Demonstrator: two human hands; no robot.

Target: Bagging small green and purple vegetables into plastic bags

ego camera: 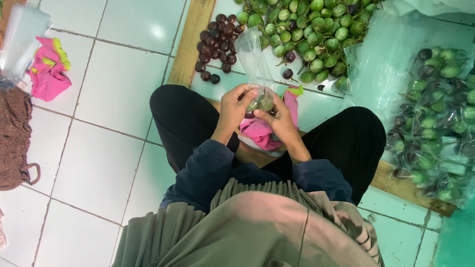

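Two hands are meeting over my lap, and both are closing on one clear plastic bag (257,64). I am seeing my left hand (234,108) gripping the bag's filled bottom from the left, fingers curled around it, while my right hand (280,118) is pinching it from the right. The bag is thin and see-through, its empty upper part standing up and leaning far and left. Its bottom is bulging with a few small round green eggplants (262,103); I am making out two or three, the rest being hidden by my fingers. The bag is hanging just above a pink cloth (267,131) lying between my knees.

Far of my hands, one large heap of green striped eggplants (316,34) is lying on the floor, too many to count. Left of it, one smaller pile of dark purple eggplants (217,44) is sitting, roughly twenty. At the right, a stack of filled bags (435,123) is resting beside a loose plastic sheet (381,64). At the far left, one more pink cloth (48,71) and one brown net bag (14,138) are lying on the white tiles (114,99).
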